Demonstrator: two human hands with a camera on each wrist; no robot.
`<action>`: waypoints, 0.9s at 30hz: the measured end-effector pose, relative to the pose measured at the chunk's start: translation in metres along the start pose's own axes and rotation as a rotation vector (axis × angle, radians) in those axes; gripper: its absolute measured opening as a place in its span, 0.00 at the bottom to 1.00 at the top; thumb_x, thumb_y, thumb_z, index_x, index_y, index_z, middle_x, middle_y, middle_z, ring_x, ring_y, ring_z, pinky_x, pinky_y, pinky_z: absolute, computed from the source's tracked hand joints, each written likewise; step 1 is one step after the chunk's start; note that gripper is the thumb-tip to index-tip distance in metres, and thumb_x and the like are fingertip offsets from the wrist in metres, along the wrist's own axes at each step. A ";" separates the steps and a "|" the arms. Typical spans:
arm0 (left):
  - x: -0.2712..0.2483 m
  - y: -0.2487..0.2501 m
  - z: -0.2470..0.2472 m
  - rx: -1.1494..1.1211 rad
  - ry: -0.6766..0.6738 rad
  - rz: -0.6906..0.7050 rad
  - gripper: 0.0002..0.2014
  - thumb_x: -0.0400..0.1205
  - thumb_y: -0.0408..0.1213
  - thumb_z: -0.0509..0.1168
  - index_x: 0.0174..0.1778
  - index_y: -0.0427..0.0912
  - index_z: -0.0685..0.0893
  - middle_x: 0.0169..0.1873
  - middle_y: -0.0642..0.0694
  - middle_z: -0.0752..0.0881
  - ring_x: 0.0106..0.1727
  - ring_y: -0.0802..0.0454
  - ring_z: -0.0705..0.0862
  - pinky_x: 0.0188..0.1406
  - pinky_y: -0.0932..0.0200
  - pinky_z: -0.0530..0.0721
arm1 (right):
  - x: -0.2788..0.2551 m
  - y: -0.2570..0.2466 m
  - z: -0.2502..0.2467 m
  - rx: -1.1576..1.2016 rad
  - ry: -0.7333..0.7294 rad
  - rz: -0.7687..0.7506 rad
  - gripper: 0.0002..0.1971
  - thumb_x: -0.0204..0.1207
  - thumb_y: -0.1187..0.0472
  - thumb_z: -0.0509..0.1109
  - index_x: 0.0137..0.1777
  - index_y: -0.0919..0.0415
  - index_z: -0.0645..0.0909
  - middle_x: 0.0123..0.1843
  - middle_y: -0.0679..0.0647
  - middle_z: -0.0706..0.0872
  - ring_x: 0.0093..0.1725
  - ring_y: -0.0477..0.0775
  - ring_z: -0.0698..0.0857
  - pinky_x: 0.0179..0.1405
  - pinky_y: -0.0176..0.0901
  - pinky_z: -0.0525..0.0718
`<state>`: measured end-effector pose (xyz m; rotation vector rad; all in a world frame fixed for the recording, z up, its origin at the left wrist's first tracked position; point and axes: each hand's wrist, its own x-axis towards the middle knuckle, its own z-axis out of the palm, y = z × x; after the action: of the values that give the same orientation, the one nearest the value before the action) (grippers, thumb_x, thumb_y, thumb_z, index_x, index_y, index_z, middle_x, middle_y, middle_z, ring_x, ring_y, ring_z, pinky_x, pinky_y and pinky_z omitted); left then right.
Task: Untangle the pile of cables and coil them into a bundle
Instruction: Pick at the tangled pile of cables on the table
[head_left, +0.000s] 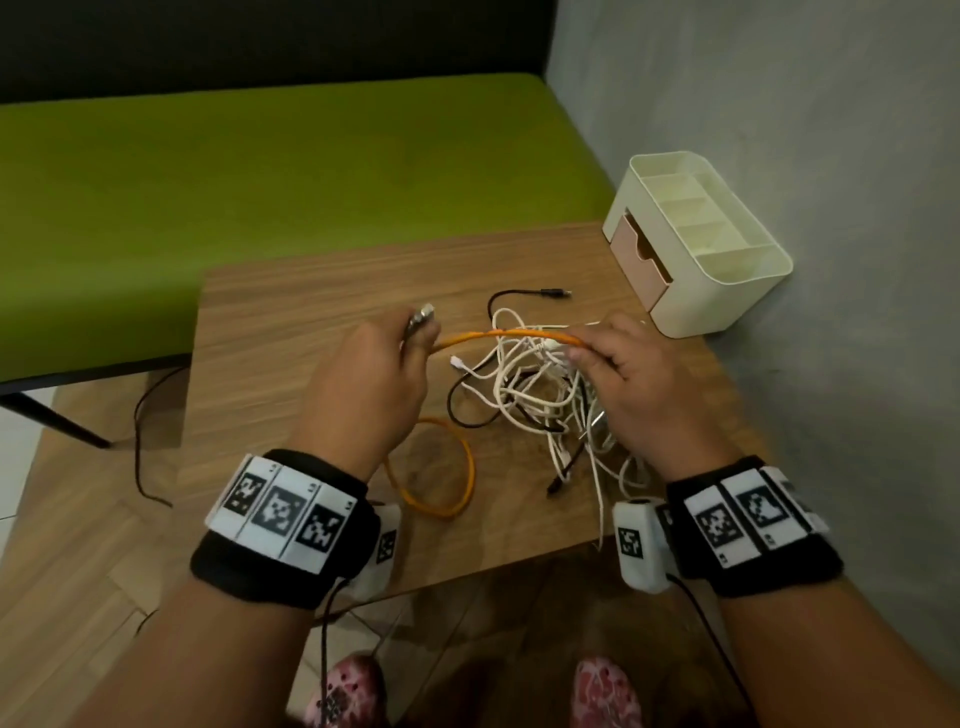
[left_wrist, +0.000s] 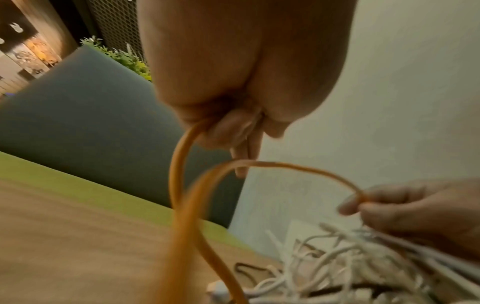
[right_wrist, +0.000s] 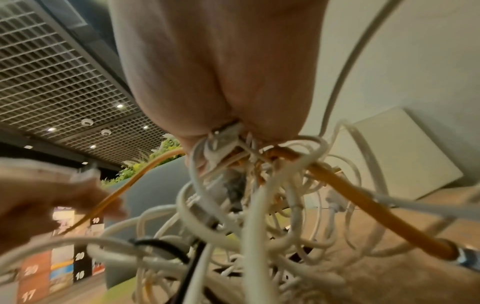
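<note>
An orange cable (head_left: 511, 334) spans between both hands above a small wooden table (head_left: 291, 332). My left hand (head_left: 374, 374) grips it near its metal plug end (head_left: 422, 318); a loop of the same orange cable (head_left: 457, 467) lies on the table below. My right hand (head_left: 623, 374) pinches the orange cable (left_wrist: 311, 170) together with strands of a tangled pile of white and black cables (head_left: 535, 405), lifting part of it. In the right wrist view the orange cable (right_wrist: 363, 205) runs through white loops (right_wrist: 233, 226) under my fingers. A black cable end (head_left: 556, 293) lies on the table behind the pile.
A cream desk organiser (head_left: 696, 239) with a pink drawer stands at the table's back right corner against a grey wall (head_left: 831, 156). A green bench (head_left: 260, 182) runs behind and left of the table. A black cord (head_left: 140, 447) trails on the floor at left.
</note>
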<state>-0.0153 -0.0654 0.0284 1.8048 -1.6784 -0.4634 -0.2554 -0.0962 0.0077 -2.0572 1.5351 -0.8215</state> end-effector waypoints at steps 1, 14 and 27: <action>-0.003 0.007 -0.001 -0.043 0.092 0.049 0.14 0.88 0.48 0.57 0.46 0.44 0.84 0.29 0.50 0.82 0.32 0.48 0.79 0.28 0.51 0.68 | 0.000 -0.001 0.004 -0.033 0.002 -0.026 0.12 0.84 0.54 0.66 0.64 0.47 0.86 0.44 0.38 0.76 0.46 0.39 0.78 0.57 0.43 0.79; -0.011 0.034 0.030 -0.051 -0.117 0.305 0.11 0.87 0.45 0.59 0.40 0.46 0.76 0.32 0.54 0.78 0.34 0.51 0.76 0.32 0.51 0.69 | -0.006 -0.019 0.019 -0.066 -0.053 -0.095 0.07 0.85 0.51 0.63 0.55 0.47 0.83 0.49 0.39 0.76 0.51 0.37 0.74 0.59 0.51 0.66; -0.016 0.039 0.008 -1.084 -0.044 0.054 0.17 0.86 0.43 0.56 0.34 0.38 0.76 0.17 0.59 0.68 0.16 0.62 0.61 0.17 0.66 0.59 | -0.002 -0.015 0.016 -0.254 -0.009 0.048 0.08 0.79 0.47 0.70 0.55 0.35 0.77 0.64 0.35 0.72 0.65 0.40 0.70 0.58 0.52 0.58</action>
<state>-0.0524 -0.0512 0.0454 0.9339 -1.1033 -1.1180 -0.2341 -0.0901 0.0055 -2.1853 1.7545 -0.6250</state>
